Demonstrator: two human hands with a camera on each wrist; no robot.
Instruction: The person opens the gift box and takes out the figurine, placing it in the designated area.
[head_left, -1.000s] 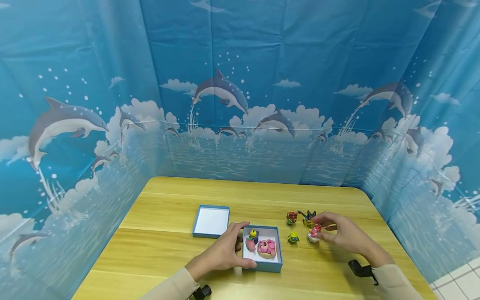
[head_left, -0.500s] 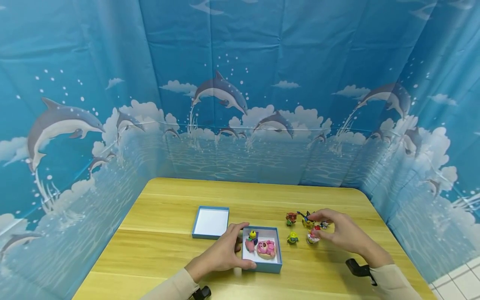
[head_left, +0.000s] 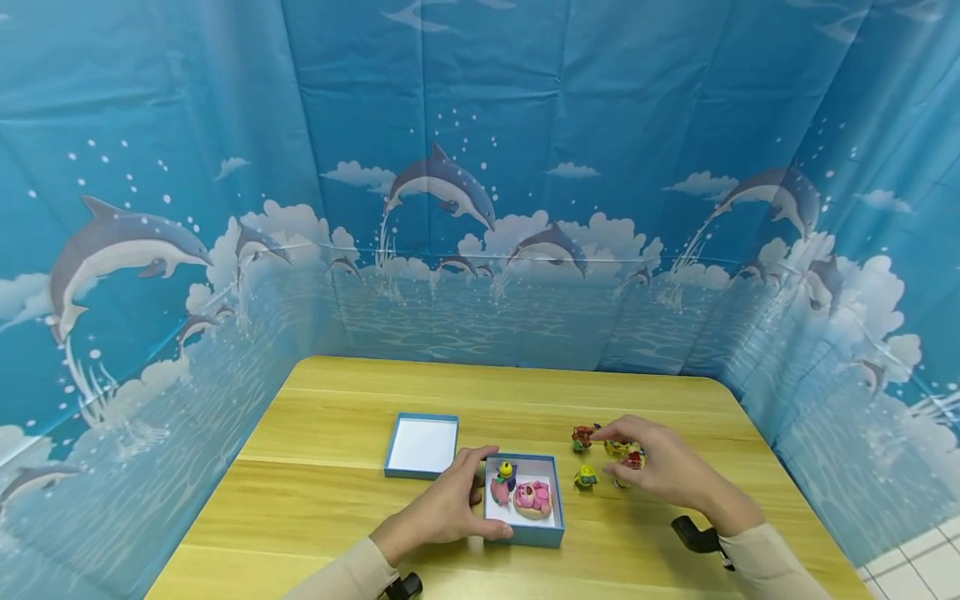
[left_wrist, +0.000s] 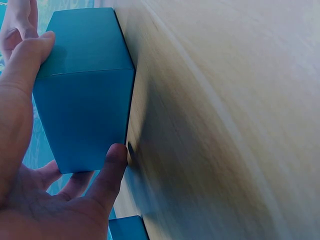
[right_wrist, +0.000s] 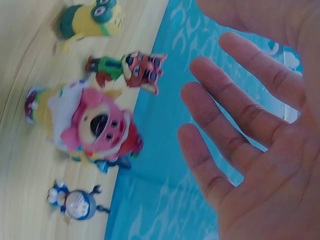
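Observation:
My left hand (head_left: 448, 496) holds the open blue box (head_left: 538, 537), thumb on the near side and fingers around the far corner. The left wrist view shows the fingers spread over the box's outer walls. Inside lie a round pink bear figure (head_left: 533, 498), a small pink figure (head_left: 500, 490) and a yellow-headed figure (head_left: 506, 471). My right hand (head_left: 667, 468) hovers by the loose figurines with fingers apart, nothing between them. Closest to it stands a pink bear figurine with a strawberry hat (right_wrist: 100, 125), partly covered by the hand in the head view.
Around that bear stand a red-brown fox figurine (right_wrist: 135, 70), a yellow goggled figurine (head_left: 586, 477) and a small blue-and-white figurine (right_wrist: 77, 204). The box's lid (head_left: 424, 444) lies inside-up at the left on the wooden table (head_left: 315, 467). A dolphin-print curtain (head_left: 465, 317) encloses the table.
My right hand has shifted a little left over the figurines, and its thumb and fingers have parted more. The left hand and box stay in place.

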